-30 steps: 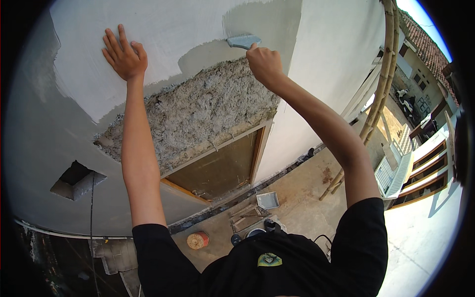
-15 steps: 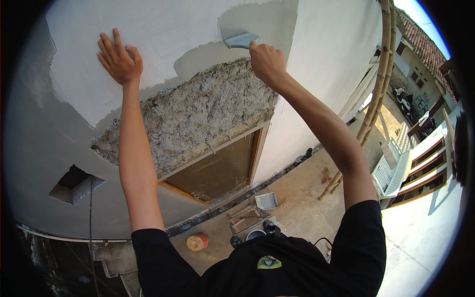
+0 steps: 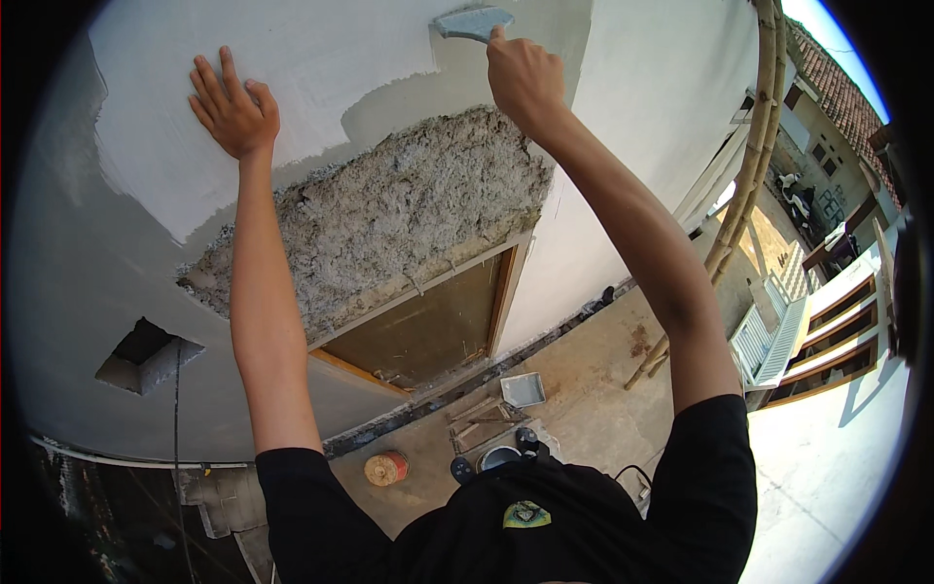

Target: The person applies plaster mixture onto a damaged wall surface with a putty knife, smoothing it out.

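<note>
High on the wall, my right hand (image 3: 526,82) grips a broad blue-grey putty spreader (image 3: 472,21) by its lower end. The spreader's wide blade lies against the wall near the top of the view, over a darker grey patch (image 3: 477,73) next to the white coating (image 3: 321,58). My left hand (image 3: 233,112) rests flat on that white coating, fingers spread, holding nothing. Below both hands runs a band of rough, bare masonry (image 3: 389,200) above a wooden-framed opening (image 3: 438,326).
Bamboo poles (image 3: 754,146) stand to the right. On the ground below are a tub (image 3: 386,468), a grey tray (image 3: 523,389) and a bucket (image 3: 499,457) by my feet. A square recess (image 3: 146,352) opens in the wall at left, with a dark cable hanging beside it.
My right hand has moved the spreader upward along the wall, away from the rough masonry. The left hand stays flat on the coating; the view has shifted slightly.
</note>
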`<state>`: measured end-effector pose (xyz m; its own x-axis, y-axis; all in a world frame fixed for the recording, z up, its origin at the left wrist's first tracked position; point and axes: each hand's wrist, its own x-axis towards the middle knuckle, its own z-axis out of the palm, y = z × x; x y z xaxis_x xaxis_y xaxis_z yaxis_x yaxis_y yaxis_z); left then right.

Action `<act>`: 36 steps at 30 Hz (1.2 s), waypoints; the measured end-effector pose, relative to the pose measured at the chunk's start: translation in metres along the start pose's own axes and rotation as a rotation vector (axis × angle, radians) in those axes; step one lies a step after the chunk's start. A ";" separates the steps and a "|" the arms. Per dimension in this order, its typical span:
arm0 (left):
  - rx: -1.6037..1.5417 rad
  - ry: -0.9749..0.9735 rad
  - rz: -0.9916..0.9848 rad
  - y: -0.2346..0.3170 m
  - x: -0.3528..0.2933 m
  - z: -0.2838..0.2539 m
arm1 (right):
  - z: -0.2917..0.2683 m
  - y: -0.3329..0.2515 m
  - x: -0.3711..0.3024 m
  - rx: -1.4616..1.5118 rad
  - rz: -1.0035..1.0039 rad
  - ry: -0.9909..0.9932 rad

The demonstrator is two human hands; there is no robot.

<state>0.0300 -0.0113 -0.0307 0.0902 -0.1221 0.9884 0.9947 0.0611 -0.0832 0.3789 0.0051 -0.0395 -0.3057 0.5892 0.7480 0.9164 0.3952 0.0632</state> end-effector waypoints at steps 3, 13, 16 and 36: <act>-0.005 0.009 -0.004 0.004 0.002 0.003 | 0.022 -0.001 -0.009 -0.133 0.023 0.019; 0.005 -0.012 -0.013 0.002 0.000 -0.003 | 0.013 -0.006 -0.015 -0.055 -0.010 0.025; -0.004 -0.002 -0.017 0.005 0.002 0.000 | 0.037 -0.014 -0.031 -0.084 0.065 -0.044; 0.028 0.021 -0.001 -0.001 0.000 -0.001 | 0.024 0.009 -0.035 0.011 0.034 -0.090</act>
<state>0.0294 -0.0123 -0.0307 0.0902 -0.1428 0.9856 0.9930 0.0882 -0.0781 0.3916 0.0046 -0.0808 -0.2967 0.6635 0.6868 0.9239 0.3813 0.0306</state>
